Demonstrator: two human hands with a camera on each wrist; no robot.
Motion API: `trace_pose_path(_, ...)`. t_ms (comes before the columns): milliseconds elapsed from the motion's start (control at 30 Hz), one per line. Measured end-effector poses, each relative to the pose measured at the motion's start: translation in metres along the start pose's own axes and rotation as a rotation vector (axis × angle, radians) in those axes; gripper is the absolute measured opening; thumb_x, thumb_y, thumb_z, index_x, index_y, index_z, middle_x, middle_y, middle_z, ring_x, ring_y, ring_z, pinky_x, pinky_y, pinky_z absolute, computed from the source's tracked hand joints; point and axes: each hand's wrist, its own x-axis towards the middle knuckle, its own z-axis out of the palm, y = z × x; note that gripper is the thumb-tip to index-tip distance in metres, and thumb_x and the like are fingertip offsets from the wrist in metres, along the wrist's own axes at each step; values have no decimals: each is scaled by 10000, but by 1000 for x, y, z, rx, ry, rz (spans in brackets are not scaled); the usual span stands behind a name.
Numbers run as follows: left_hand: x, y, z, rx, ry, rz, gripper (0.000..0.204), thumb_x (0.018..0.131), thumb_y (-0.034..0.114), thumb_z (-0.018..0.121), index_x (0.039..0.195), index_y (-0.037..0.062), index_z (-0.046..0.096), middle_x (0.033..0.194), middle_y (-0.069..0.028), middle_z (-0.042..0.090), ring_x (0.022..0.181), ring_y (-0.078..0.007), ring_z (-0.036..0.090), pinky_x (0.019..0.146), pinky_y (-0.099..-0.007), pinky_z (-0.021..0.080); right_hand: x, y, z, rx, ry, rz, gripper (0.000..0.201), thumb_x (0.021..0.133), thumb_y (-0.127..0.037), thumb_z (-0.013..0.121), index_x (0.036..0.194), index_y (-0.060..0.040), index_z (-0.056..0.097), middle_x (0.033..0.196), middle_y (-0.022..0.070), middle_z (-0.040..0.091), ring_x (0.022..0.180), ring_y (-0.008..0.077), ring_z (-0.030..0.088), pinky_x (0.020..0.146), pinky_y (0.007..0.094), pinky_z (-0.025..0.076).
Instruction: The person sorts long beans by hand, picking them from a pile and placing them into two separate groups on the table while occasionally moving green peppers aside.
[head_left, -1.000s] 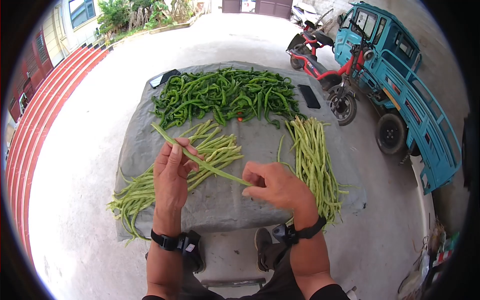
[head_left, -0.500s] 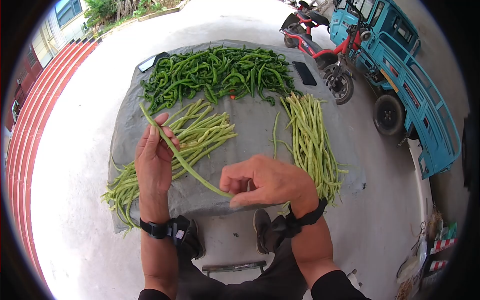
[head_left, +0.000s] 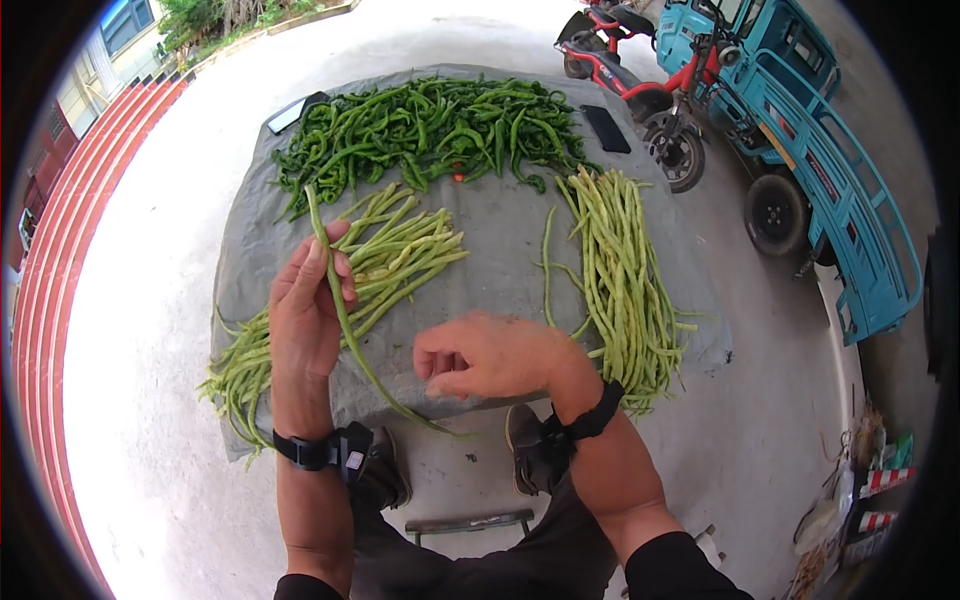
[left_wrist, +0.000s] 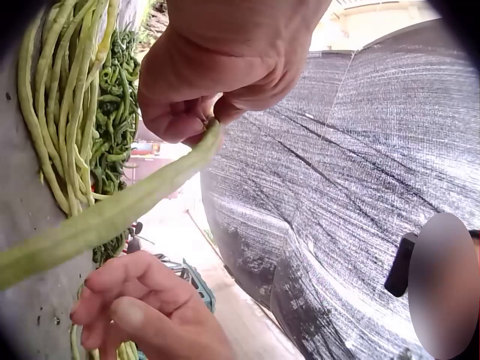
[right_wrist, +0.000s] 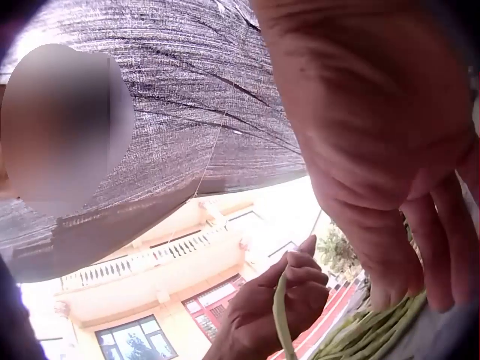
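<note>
My left hand (head_left: 308, 315) pinches a long green bean (head_left: 352, 345) between thumb and fingers, above the left pile of beans (head_left: 405, 255). The bean's lower part curves down toward the table's near edge. In the left wrist view the bean (left_wrist: 112, 217) runs across from the fingertips. My right hand (head_left: 500, 355) hovers right of the bean, fingers loosely bent and nothing seen in them; the left wrist view shows this hand (left_wrist: 154, 315) apart from the bean. A bundle of beans (head_left: 625, 280) lies at the right, beyond the right hand.
A heap of green peppers (head_left: 430, 130) covers the far part of the grey cloth (head_left: 490, 225). A dark phone (head_left: 605, 128) lies beside it. Beyond stand a red scooter (head_left: 625, 85) and a blue cargo tricycle (head_left: 820, 180); red steps (head_left: 90, 210) rise at the left.
The right hand has let go of the bean's lower end and moved left and slightly up. That end now hangs lower. The left hand still pinches the bean, which stands steeper.
</note>
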Motion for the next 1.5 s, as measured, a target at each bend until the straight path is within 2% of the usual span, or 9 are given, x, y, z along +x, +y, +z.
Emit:
trace_pose_path(133, -1, -3, 4, 41, -40, -17, 400, 1138, 240, 542, 1420, -41, 584, 882, -3, 642, 728, -94, 607, 644, -232, 492, -13, 55, -32, -334, 620, 151, 234, 893, -207, 777, 987, -21, 672, 842, 136, 724, 801, 297, 707, 743, 421, 552)
trace_pose_path(300, -3, -6, 11, 30, -74, -38, 376, 1128, 248, 567, 1380, -28, 604, 877, -6, 649, 732, -100, 621, 656, -229, 510, -37, 106, -61, -474, 909, 434, 262, 860, -195, 823, 936, -22, 642, 850, 164, 702, 833, 365, 686, 759, 466, 541)
trace_pose_path(500, -3, -9, 20, -7, -111, -59, 355, 1127, 255, 572, 1350, -17, 614, 879, -7, 652, 742, -103, 632, 661, -237, 522, -26, 113, -61, -513, 838, 643, 349, 854, -258, 879, 1009, -42, 654, 1022, 218, 715, 1005, 441, 691, 871, 530, 545)
trace_pose_path(600, -3, -12, 21, -4, -135, -65, 345, 1129, 253, 567, 1346, -12, 617, 882, -10, 651, 746, -107, 633, 669, -243, 526, -19, 131, -59, -548, 950, 609, 341, 777, -176, 900, 883, -33, 610, 844, 191, 692, 832, 401, 674, 759, 477, 536)
trace_pose_path(700, -4, -14, 21, -6, -152, -69, 336, 1130, 247, 563, 1341, -8, 619, 889, -14, 651, 758, -111, 631, 683, -248, 528, -21, 131, -66, -454, 864, 719, 403, 838, -255, 905, 1042, -13, 655, 1035, 238, 711, 1031, 450, 694, 856, 538, 557)
trace_pose_path(800, -4, -15, 20, 5, -162, -80, 332, 1130, 243, 560, 1339, -7, 620, 899, -15, 651, 772, -112, 628, 696, -250, 528, -21, 146, -66, -347, 925, 660, 369, 836, -207, 882, 1057, -9, 664, 1009, 245, 710, 952, 454, 712, 805, 529, 574)
trace_pose_path(1000, -5, -16, 22, 4, -154, -102, 323, 1135, 250, 545, 1329, 6, 625, 907, -13, 653, 771, -115, 633, 701, -250, 524, -26, 124, -67, -29, 1070, 477, 255, 830, -94, 777, 1036, 4, 664, 847, 141, 685, 702, 282, 712, 619, 431, 577)
trace_pose_path(1100, -6, -18, 23, 3, -150, -112, 308, 1134, 267, 549, 1308, 29, 636, 908, -6, 668, 765, -107, 643, 692, -238, 500, -25, 112, -66, -71, 1066, 383, 238, 841, -79, 777, 1029, 5, 657, 828, 91, 668, 688, 207, 684, 557, 380, 556)
trace_pose_path(1500, -9, -28, 34, 74, -131, -144, 322, 1114, 317, 598, 1311, 68, 651, 968, 4, 696, 823, -107, 664, 726, -240, 474, -10, 32, -37, 392, 603, -71, 185, 912, -25, 764, 1007, -40, 606, 794, 5, 616, 580, 73, 577, 491, 252, 483)
